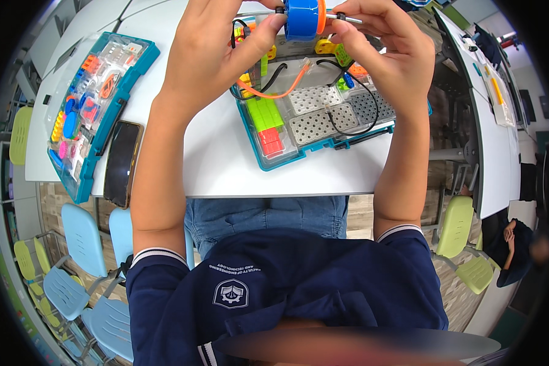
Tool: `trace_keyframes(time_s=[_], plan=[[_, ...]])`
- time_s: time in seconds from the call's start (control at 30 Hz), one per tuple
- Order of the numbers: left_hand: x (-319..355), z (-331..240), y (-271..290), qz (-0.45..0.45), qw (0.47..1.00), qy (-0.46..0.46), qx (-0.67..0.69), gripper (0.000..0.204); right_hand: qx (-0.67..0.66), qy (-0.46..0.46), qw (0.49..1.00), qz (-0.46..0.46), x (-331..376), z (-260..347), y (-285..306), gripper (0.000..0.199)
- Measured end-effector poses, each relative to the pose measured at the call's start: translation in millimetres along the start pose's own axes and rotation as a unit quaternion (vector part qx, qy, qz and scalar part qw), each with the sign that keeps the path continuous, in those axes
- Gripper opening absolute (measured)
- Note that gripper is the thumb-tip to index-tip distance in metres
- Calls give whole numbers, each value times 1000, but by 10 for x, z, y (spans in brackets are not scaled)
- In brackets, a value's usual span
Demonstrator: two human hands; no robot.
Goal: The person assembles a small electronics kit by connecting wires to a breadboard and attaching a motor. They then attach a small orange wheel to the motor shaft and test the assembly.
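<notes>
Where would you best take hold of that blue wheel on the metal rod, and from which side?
Probably by the metal rod, from both sides: left hand near one black collar, right hand near the other. The rod runs crosswise and sticks out past the blue wheel on either side, so its slim ends suit a pinch.

Both hands (219, 49) pinch a rod (352, 20) on either side of a blue wheel (300, 25) over a parts case (280, 162), while a phone (122, 161) and another case (104, 125) lie left on the tabletop (216, 168).
</notes>
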State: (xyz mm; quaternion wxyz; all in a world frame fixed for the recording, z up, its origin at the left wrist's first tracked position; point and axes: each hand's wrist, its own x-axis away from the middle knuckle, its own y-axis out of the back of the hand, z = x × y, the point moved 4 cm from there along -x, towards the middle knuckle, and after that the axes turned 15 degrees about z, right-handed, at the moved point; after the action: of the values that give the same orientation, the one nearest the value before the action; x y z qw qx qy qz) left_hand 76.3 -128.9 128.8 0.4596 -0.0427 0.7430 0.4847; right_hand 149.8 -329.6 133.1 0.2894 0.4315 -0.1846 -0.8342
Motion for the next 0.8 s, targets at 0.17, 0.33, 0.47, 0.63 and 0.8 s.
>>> trace_keyframes(time_s=[0.17,0.33,0.47,0.63,0.8], plan=[[1,35,-22,-3,1000,-4,11,23,-1,4,999,42,8,-81,98,16],[18,27,-23,17,999,16,28,23,-23,-22,997,63,-10,-74,130,16],[16,41,-29,21,999,17,34,22,-84,-85,990,75,-9,-61,155,15],[31,55,-56,39,999,34,14,22,-68,1,995,69,-16,-141,141,14],[45,139,39,2,999,42,-32,17,-16,9,999,45,51,-292,304,11]])
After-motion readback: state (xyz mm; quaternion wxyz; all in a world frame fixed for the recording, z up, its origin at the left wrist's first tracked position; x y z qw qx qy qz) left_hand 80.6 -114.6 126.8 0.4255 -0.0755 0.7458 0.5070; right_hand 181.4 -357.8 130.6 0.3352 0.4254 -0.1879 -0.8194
